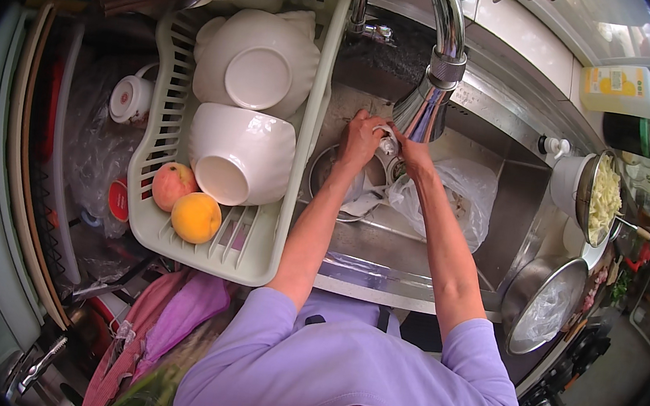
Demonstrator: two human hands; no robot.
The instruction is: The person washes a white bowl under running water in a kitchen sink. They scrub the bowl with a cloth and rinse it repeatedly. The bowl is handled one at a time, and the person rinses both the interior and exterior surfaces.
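Over the steel sink (480, 209), below the faucet head (426, 109), my left hand (361, 138) and my right hand (414, 154) come together. Between them they grip a small, glossy whitish piece (389, 142); what it is cannot be made out. Under my left hand stands a round metal bowl (321, 169), with whitish pieces (364, 204) at its near edge. A clear plastic bag (473, 199) with something pale inside lies beside my right forearm, which partly covers it.
Left of the sink, a pale green dish rack (304, 158) holds white bowls (240, 151), a peach (173, 186) and a yellow-orange fruit (196, 217). To the right stand a strainer of pale shreds (604, 199) and a steel bowl (521, 303) holding clear plastic.
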